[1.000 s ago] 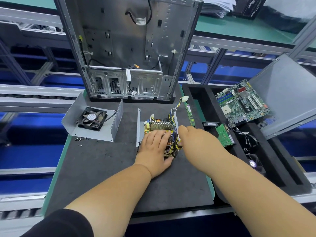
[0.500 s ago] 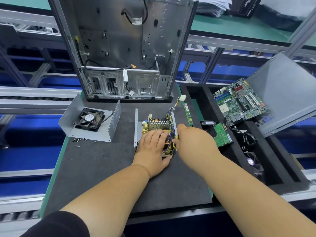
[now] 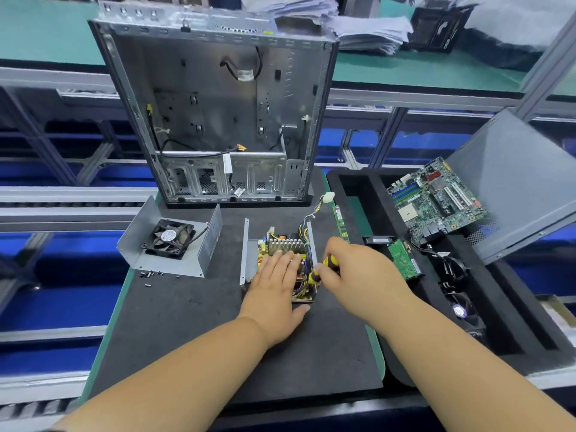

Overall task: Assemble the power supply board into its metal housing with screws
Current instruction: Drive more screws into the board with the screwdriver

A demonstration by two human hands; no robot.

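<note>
Loose screws [image 3: 151,275] lay unused on the table [image 3: 174,322]. Left hand [image 3: 274,291], fingers flat, pressed the power supply board [image 3: 282,247] into its metal housing [image 3: 246,254]. Right hand [image 3: 352,275] gripped a screwdriver [image 3: 322,269] at the board's edge; fastening appeared unfinished.

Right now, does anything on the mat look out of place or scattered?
Yes. Several small dark screws lie loose on the black mat, just in front of the metal cover with the fan, uncontained. One sits apart, nearer the mat's left edge. They could roll or get lost.
</note>
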